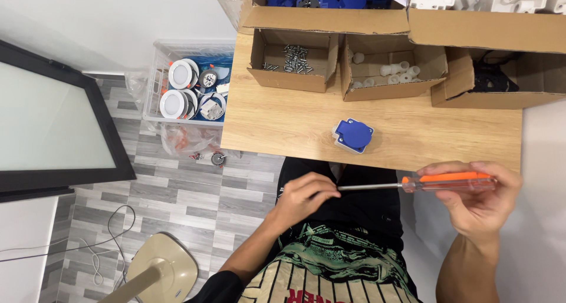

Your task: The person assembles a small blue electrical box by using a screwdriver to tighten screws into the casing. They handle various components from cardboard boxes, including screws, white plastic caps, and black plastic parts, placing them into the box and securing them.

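My right hand (477,203) grips the orange and clear handle of a screwdriver (413,184), held level over my lap with its metal shaft pointing left. My left hand (303,198) pinches the tip of the shaft with closed fingers; whether a screw sits there is hidden. On the wooden table (277,120) just beyond my hands lies a blue socket cover on a grey base (352,135), untouched.
Open cardboard boxes line the table's far edge: one with screws (295,58), one with white plastic pieces (389,72), one with black parts (492,79). A clear crate of round lamps (188,91) stands on the floor at left, beside a dark framed panel (53,120).
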